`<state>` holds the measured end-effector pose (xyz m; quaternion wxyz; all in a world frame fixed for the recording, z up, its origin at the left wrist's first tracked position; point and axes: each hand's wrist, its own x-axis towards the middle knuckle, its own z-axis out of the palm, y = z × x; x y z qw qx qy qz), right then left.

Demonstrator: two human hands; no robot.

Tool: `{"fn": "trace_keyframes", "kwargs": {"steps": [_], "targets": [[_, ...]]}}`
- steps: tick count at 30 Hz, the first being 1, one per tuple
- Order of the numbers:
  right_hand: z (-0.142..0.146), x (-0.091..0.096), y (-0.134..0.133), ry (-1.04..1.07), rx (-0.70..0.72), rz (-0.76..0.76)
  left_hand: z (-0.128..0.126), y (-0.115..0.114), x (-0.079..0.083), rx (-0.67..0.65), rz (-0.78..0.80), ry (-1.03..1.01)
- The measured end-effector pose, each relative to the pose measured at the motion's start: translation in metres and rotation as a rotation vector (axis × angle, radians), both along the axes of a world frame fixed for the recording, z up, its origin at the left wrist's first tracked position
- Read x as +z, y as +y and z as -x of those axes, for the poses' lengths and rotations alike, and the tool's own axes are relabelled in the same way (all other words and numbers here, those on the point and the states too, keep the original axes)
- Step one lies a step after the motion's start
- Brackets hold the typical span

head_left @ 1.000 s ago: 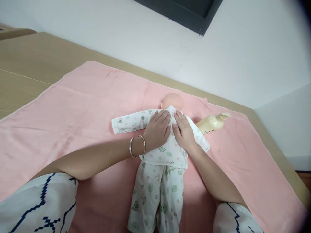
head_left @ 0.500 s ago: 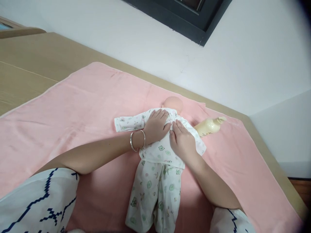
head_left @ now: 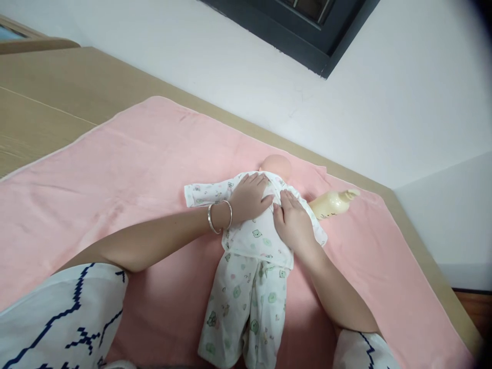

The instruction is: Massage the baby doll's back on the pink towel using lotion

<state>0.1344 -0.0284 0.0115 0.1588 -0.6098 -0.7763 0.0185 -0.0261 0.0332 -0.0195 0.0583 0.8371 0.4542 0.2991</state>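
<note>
A baby doll (head_left: 275, 165) in white printed pyjamas (head_left: 249, 266) lies face down on a pink towel (head_left: 126, 159), head toward the wall. My left hand (head_left: 250, 197), with two silver bangles at the wrist, rests flat on the doll's upper back, fingers stretched out. Beside it, my right hand (head_left: 294, 221) lies flat on the right side of the back, fingers together and extended. Both palms press on the shirt and hold nothing. A cream pump bottle (head_left: 332, 202) lies on its side just right of the doll's shoulder.
The towel covers a light wooden tabletop (head_left: 46, 97) that runs up to a white wall (head_left: 384, 92). A dark window frame (head_left: 307, 31) sits high on that wall. My patterned white sleeves (head_left: 57, 318) fill the lower corners.
Both hands have slid slightly over the doll's upper back, the left drawing back a little from the neck. The camera has shifted slightly; the doll and bottle stay in place.
</note>
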Motion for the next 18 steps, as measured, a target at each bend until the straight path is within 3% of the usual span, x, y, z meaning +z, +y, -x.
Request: {"fn": "trace_keyframes", "kwargs": {"steps": [7, 10, 14, 18], "targets": [[-0.015, -0.001, 0.027, 0.133, 0.054, 0.060, -0.010, -0.034, 0.005, 0.027, -0.037, 0.097], [-0.013, -0.002, 0.024, 0.133, 0.034, 0.084, -0.007, -0.024, 0.006, -0.021, -0.044, 0.074], [0.003, 0.000, -0.003, 0.023, 0.018, 0.059, 0.001, 0.003, 0.007, -0.075, 0.000, 0.018], [0.004, 0.001, -0.005, 0.042, 0.047, 0.038, -0.001, -0.003, 0.005, -0.025, -0.016, 0.021]]}}
